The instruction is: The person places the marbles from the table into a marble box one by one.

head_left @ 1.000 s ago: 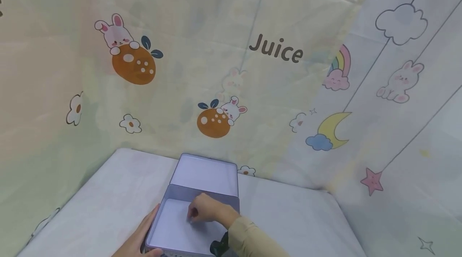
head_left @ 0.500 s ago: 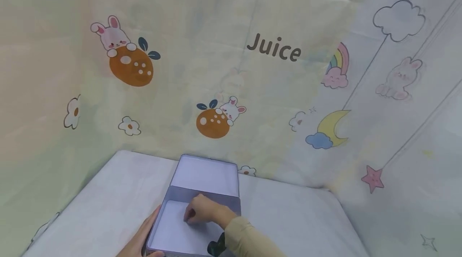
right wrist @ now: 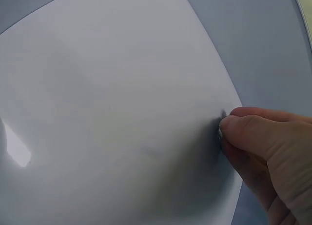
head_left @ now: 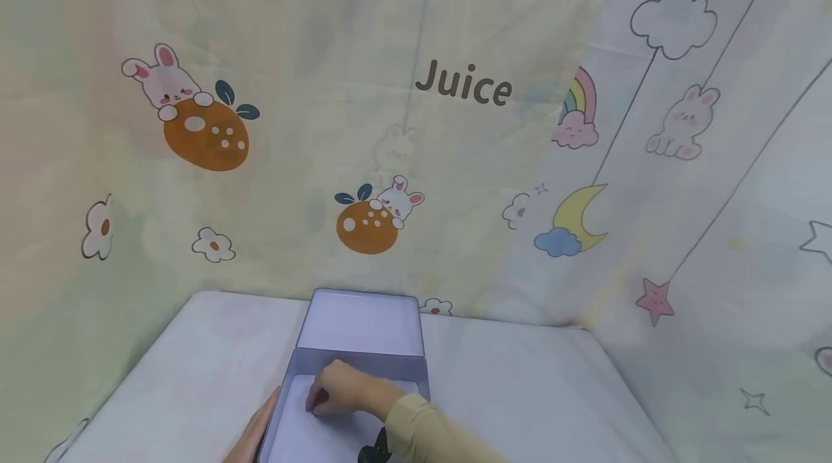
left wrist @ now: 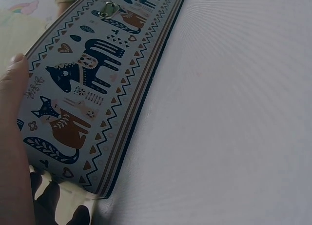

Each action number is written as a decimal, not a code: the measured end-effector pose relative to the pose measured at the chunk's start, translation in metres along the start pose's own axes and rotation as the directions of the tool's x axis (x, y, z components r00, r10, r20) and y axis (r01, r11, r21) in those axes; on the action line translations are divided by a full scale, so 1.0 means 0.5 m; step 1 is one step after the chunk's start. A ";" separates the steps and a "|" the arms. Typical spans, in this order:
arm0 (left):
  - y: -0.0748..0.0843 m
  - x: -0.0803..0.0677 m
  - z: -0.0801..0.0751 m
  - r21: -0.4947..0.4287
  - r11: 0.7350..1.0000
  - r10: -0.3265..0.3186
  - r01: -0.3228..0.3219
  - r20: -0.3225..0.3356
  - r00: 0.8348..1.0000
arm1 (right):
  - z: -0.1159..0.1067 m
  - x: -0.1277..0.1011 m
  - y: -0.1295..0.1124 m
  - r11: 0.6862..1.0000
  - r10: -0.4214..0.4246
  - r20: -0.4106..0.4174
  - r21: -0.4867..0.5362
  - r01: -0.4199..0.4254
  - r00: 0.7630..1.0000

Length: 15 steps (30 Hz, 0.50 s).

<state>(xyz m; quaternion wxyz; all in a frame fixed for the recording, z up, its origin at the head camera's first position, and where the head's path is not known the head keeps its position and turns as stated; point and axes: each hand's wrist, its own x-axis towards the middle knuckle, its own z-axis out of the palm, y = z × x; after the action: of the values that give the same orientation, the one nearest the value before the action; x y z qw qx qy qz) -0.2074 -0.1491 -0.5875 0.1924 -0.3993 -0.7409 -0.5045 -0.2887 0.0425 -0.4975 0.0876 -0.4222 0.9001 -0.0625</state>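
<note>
A tin box (head_left: 279, 441) with a pale inside lies on the table, its lid (head_left: 361, 323) swung back. Its outer front face (left wrist: 97, 88) carries dark blue and brown animals and a small metal clasp (left wrist: 109, 10). My left hand (head_left: 256, 428) holds the box at its near left corner; in the left wrist view one digit lies along the patterned face and blurred fingertips show below. Inside the box, my right hand (head_left: 341, 388) pinches a small, thin silvery piece (right wrist: 221, 132) between thumb and fingers, close over the white floor (right wrist: 122, 88). Most of that piece is hidden by the fingertips.
A white-covered table (head_left: 520, 383) spreads on both sides of the box. Behind it hangs a printed cloth (head_left: 455, 181) with bunnies, oranges and clouds. A dark device (head_left: 375, 451) sits at my right wrist, over the box.
My right hand has moved left across the inside of the box, toward its left wall. The head view has turned a little to the right. My left hand stays at the box.
</note>
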 end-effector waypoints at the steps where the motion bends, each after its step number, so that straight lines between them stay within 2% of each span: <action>1: 0.003 -0.001 0.000 -0.008 1.000 -0.007 0.007 -0.001 1.000 | 0.001 0.001 0.000 1.000 -0.010 -0.009 0.000 0.010 1.000; 6: 0.013 -0.005 -0.005 -0.030 0.999 -0.041 0.041 0.004 0.999 | 0.006 0.006 0.000 0.998 -0.068 -0.038 0.017 0.068 0.997; 9: 0.017 -0.008 -0.008 -0.045 0.995 -0.088 0.089 0.032 0.996 | -0.004 0.002 0.003 0.996 -0.070 -0.050 0.048 0.073 0.996; 12: 0.026 -0.009 -0.007 -0.051 0.983 -0.172 0.176 0.070 0.983 | -0.027 -0.011 0.011 0.995 -0.052 -0.067 0.087 0.057 0.996; 15: 0.032 -0.011 -0.007 -0.018 0.974 -0.225 0.226 0.063 0.972 | -0.054 -0.026 0.015 0.991 -0.033 -0.083 0.127 0.043 0.996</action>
<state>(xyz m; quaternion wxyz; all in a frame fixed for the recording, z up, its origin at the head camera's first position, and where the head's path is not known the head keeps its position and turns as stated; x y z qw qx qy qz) -0.1918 -0.1519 -0.5801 0.1064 -0.3301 -0.7807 -0.5199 -0.2917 0.0584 -0.4711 0.0771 -0.4300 0.8887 -0.1389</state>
